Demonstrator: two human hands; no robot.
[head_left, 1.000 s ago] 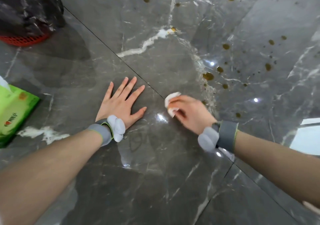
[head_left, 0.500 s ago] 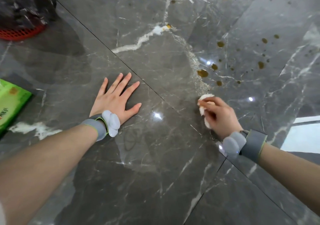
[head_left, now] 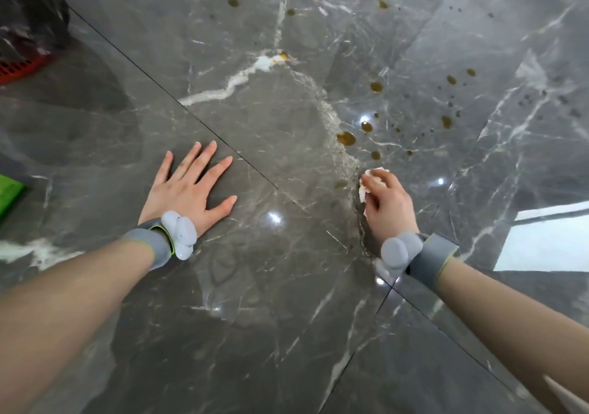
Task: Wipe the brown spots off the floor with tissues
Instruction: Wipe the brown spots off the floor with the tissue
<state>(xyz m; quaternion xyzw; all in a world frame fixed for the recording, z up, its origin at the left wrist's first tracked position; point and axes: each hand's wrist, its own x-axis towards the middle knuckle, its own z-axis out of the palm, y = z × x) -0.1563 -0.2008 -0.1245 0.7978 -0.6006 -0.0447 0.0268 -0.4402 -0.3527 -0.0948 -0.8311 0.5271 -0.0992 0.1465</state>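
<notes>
The brown spots (head_left: 346,138) lie scattered on the grey marble floor (head_left: 287,286), most of them on the far right part. The largest one is the nearest. The others spread away from it to the far and to the right.

A crumpled white tissue (head_left: 362,190) is pressed on the floor just near of this largest spot, and a little to the right of it. The right hand (head_left: 387,205) grips the tissue with curled fingers, so only its edges show. A faint mark just left of the tissue is perhaps a smear, but I cannot tell for sure.

For the coming stroke, the spots lie ahead of the right hand, so it must push far and slightly left. This hand is much nearer to them than the other one.

The left hand (head_left: 188,187) lies flat on the floor, fingers straight and spread, holding nothing. It seems to support the body.

At the left edge a green pack (head_left: 9,190) shows. A black bag (head_left: 28,15) sits in a red basket (head_left: 19,66) at far left.
</notes>
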